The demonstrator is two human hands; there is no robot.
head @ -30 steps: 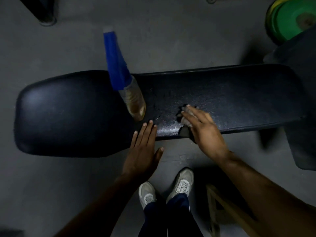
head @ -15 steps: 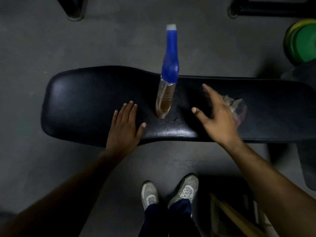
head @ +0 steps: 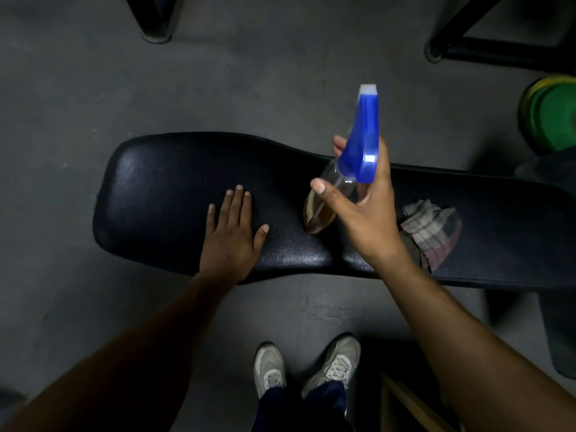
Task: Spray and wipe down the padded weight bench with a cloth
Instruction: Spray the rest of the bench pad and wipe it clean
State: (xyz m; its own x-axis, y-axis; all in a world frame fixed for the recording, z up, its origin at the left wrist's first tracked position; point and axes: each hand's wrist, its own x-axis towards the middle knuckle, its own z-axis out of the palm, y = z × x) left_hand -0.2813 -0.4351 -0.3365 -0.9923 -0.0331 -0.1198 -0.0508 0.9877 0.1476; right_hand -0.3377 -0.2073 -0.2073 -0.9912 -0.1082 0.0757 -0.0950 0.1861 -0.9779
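While the black padded worktop [head: 174, 188] stretches across the grey concrete floor [head: 78, 88], gym clutter hems it in: a dark frame leg [head: 154, 23] stands beyond its far edge to the left, a black metal base [head: 498, 48] sits at the far right, and green and yellow weight plates [head: 551, 116] lean just past the right end. The person's pale trainers [head: 307, 366] stand close to the near edge, with a wooden piece [head: 414, 406] just to their right. Nothing lies between the hands and the pad.

Half a second ago the spray bottle [head: 358, 151] stood alone on the pad with the right hand [head: 364, 216] reaching beside it; now that hand wraps round the bottle's neck, fingers [head: 338, 145] curled behind the blue trigger head and thumb [head: 322, 190] across the front, the bottle tilted with its base still low over the pad. The left hand [head: 232, 235] remains flat on the padding to the left of the bottle, fingers straight and slightly spread, thumb out to the side. The checked cloth [head: 431, 230] lies crumpled on the worktop, just right of the right wrist, untouched.

The clear bottle holds a brownish liquid that fills only its lower part.
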